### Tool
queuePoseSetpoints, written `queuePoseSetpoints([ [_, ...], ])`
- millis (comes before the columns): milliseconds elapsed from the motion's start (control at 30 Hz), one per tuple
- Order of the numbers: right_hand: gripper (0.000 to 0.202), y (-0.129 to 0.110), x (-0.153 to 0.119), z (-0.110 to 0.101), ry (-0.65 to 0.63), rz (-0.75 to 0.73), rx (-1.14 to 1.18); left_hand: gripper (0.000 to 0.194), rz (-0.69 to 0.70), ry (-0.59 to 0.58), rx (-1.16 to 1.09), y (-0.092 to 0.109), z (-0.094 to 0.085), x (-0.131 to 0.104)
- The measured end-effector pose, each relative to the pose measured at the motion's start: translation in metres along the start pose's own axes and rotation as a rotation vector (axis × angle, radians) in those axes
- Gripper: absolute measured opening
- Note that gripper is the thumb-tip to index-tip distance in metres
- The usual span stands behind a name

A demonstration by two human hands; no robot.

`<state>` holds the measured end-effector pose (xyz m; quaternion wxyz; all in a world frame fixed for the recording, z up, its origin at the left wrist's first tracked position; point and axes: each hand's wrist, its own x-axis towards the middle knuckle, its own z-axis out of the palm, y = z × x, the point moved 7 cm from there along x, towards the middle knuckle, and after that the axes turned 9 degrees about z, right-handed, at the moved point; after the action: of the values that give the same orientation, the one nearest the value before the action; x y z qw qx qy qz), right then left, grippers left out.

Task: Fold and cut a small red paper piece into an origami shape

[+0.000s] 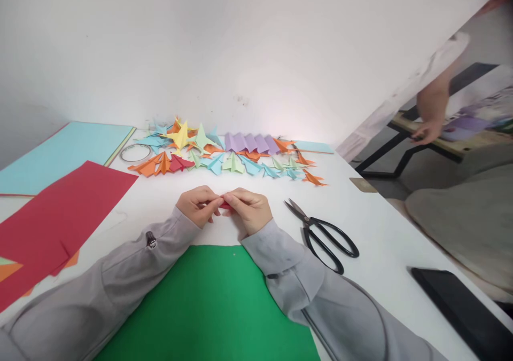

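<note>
My left hand [198,205] and my right hand [248,207] meet at the middle of the white table [372,227], fingertips pinched together on a small folded red paper [225,205]. Most of that paper is hidden by my fingers. Both wrists rest above a green paper sheet [208,307] lying at the table's near edge. Grey sleeves cover both forearms.
A row of folded paper shapes [224,155] in several colours lines the wall. Red sheets [52,222] and a light-blue sheet [64,152] lie left, black scissors [324,235] right, a dark flat device [460,307] at near right. Another person's hand [427,131] reaches a far table.
</note>
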<state>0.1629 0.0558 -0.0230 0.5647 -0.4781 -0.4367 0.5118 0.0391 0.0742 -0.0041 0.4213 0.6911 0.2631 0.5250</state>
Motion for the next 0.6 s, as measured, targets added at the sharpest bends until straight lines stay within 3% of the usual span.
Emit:
queuePoseSetpoints([
  [200,0.036,-0.008,-0.003,0.0,0.091,-0.039,-0.269,0.014,0.01,-0.039,0.011,0.003,0.005,-0.004],
  [300,0.046,-0.009,-0.002,0.005,0.019,-0.056,-0.36,0.015,-0.075,-0.044,-0.066,0.0,0.007,-0.005],
  [467,0.047,0.001,0.001,0.01,-0.132,0.028,-0.254,0.026,-0.246,-0.089,-0.212,-0.007,0.011,-0.005],
  [600,0.046,0.004,0.003,0.007,-0.12,0.051,-0.168,0.029,-0.347,-0.094,-0.234,-0.01,0.012,-0.005],
])
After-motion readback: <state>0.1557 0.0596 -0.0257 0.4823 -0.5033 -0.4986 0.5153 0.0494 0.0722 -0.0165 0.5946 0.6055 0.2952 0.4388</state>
